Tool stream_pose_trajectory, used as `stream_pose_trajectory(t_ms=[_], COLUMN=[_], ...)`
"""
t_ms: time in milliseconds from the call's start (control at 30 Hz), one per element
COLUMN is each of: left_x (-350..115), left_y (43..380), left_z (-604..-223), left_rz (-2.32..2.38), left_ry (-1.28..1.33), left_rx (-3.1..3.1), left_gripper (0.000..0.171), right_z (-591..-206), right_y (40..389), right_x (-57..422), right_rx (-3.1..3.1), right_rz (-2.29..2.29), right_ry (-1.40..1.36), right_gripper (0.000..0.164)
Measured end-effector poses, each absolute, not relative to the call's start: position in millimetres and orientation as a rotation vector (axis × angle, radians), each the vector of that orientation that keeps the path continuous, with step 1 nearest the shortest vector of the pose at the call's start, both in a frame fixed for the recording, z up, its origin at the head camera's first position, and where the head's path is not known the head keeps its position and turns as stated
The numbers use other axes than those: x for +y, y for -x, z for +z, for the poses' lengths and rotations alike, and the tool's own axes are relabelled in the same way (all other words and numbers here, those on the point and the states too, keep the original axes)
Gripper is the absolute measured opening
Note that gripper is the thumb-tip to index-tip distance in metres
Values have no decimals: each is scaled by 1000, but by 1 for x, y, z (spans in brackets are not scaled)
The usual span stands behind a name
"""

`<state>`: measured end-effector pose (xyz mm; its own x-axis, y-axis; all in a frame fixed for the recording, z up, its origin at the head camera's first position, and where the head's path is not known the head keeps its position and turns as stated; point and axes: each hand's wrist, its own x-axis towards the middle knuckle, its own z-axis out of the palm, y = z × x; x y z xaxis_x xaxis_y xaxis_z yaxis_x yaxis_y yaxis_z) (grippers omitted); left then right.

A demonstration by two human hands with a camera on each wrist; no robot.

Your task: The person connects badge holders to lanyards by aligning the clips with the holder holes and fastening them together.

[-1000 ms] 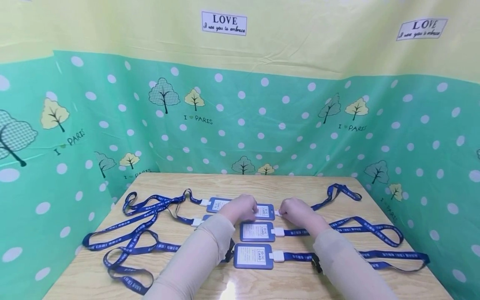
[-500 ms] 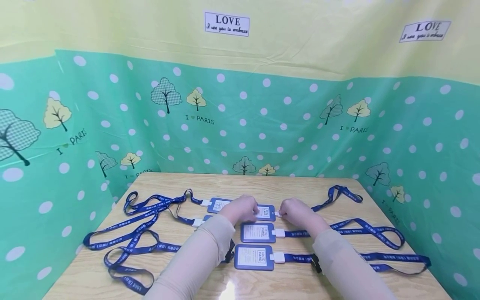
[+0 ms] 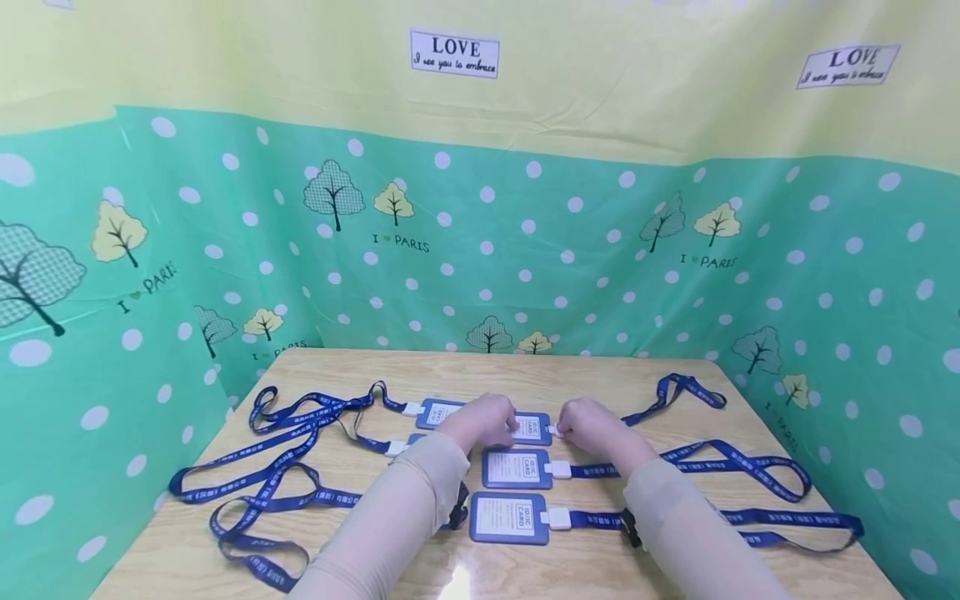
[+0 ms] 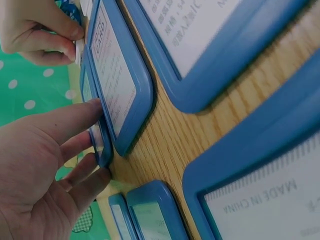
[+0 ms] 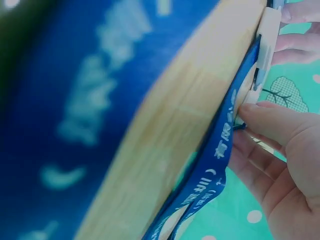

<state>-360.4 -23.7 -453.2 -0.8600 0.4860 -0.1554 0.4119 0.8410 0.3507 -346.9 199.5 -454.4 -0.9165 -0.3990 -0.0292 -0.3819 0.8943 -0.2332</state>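
Observation:
In the head view my left hand (image 3: 486,419) is at the farthest blue card holder (image 3: 534,427) of the right-hand column. The left wrist view shows its thumb and fingers pinching that holder's edge (image 4: 103,150). Just to the right, my right hand (image 3: 592,423) pinches the small white clip (image 3: 554,430) at the holder's end. From this clip a blue lanyard (image 5: 225,135) with white print trails past the right fingers. Two more card holders, a middle one (image 3: 516,469) and a near one (image 3: 510,518), lie flat below in the same column.
On the left, several blue lanyards (image 3: 281,458) lie looped across each other. Another card holder (image 3: 433,412) lies at the back left, partly behind the left hand. Two lanyards (image 3: 750,458) stretch right under the right forearm. Polka-dot curtains (image 3: 525,250) enclose the wooden table (image 3: 585,575).
The head view has shifted slightly. Both hands keep their places at the far card holder and its clip, and the other holders lie as before.

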Motion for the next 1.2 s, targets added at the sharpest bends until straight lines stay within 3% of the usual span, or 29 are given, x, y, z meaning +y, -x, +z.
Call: stream_pose_trajectory(t_ms=[1200], left_x=[-23], left_y=[361], left_z=[-457], left_rz=[420], left_ry=[-717], left_rx=[2801], left_gripper=[30], right_z=[-457], right_y=[353], right_x=[199], right_rx=[2996], right_rz=[-300], right_ry=[656], right_gripper=[5])
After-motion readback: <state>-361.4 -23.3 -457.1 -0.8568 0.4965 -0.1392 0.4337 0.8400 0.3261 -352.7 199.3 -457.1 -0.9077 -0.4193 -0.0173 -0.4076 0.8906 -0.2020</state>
